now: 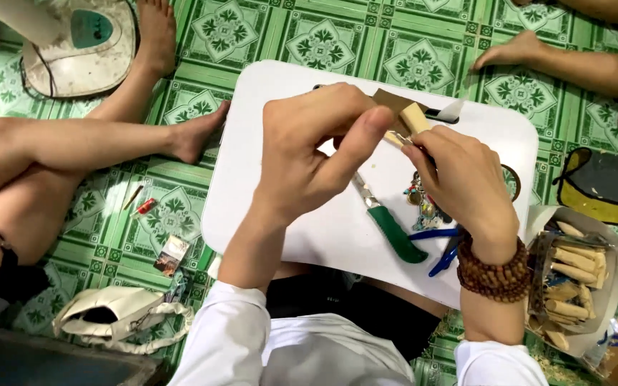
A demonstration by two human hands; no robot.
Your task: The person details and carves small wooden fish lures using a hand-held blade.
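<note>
My left hand (pixel 309 154) and my right hand (pixel 466 182) meet above a white lap tray (pixel 273 93). Together they pinch a small pale wooden piece (pixel 415 118) with a thin metal part at its lower end; the left thumb presses on it and the right fingers close around its base. A string of brown wooden beads (pixel 493 275) circles my right wrist. On the tray under my hands lie a green-handled knife (pixel 395 232), blue-handled pliers (pixel 439 246) and a bunch of small colourful charms (pixel 422 204). A brown card piece (pixel 393 100) lies at the tray's far edge.
An open box of pale wooden pieces (pixel 574 279) stands at the right. Another person's bare legs and foot (pixel 194 132) rest at the left on the green patterned mat (pixel 323 36); someone's arm (pixel 574 64) lies top right. A white bag (pixel 119 314) and a fan base (pixel 80 50) are at the left.
</note>
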